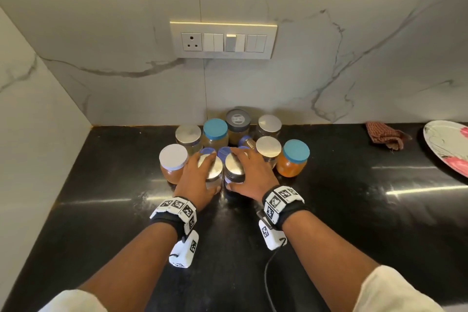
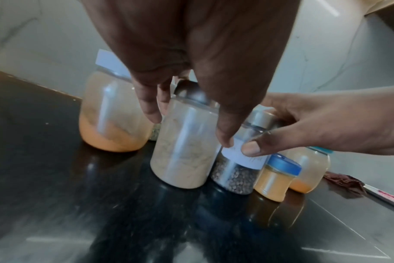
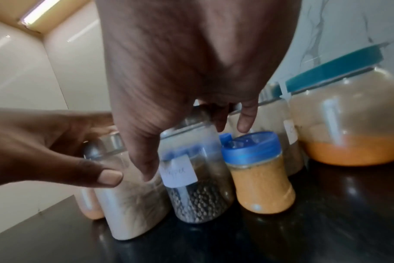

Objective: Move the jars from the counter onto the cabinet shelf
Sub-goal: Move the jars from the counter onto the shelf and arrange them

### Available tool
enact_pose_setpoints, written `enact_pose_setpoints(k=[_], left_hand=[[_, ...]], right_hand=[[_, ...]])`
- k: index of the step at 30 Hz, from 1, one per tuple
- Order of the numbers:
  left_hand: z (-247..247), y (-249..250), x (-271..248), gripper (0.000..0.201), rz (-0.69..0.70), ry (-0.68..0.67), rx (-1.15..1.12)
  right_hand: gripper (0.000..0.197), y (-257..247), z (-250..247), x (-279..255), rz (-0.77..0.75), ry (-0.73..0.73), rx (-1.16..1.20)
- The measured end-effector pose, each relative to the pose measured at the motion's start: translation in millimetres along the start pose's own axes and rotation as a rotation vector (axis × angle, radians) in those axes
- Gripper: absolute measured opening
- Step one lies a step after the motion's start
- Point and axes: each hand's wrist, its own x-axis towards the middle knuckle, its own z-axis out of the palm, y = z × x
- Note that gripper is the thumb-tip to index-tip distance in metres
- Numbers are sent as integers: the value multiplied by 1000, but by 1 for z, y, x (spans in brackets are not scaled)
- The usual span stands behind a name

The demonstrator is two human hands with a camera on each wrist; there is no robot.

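We have a cluster of jars standing upright on the black desk (image 1: 329, 210) by the marble wall, none yet on a shelf; no cabinet is in view. Our left hand (image 1: 196, 176) reaches over the pale jar (image 2: 184, 153), fingers spread down one side and thumb down the other, at or close to the glass; whether this grip has closed we cannot tell. Our right hand (image 1: 249, 175) reaches likewise over the pepper jar (image 3: 198, 192), thumb on or near its paper label. The two jars stand touching, with a small blue-capped jar (image 3: 259, 178) just beside the pepper jar.

We judge both jars to be clear and rigid, glass or hard plastic, smooth and likely slippery, with steel lids. The pale one is nearly full of powder, so moderately heavy; the pepper one is about half full and lighter. We would hold each around the body just under the lid, not by the lid alone, which may be loose. Lifting straight up should avoid knocking the neighbours, which stand tightly packed.
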Motion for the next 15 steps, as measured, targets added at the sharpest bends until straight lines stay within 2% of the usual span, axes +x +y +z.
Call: enact_pose_setpoints(k=[5, 9, 13, 15], left_hand=[[0, -5, 3, 80, -7, 2, -67], [-20, -5, 0, 90, 35, 24, -72], [-64, 14, -4, 113, 104, 175, -273], [-86, 29, -7, 117, 164, 270, -278]], right_hand=[[104, -2, 0, 9, 25, 27, 53], [106, -1, -5, 4, 29, 100, 205], [104, -13, -29, -7, -27, 197, 410], [104, -23, -54, -10, -84, 233, 479]])
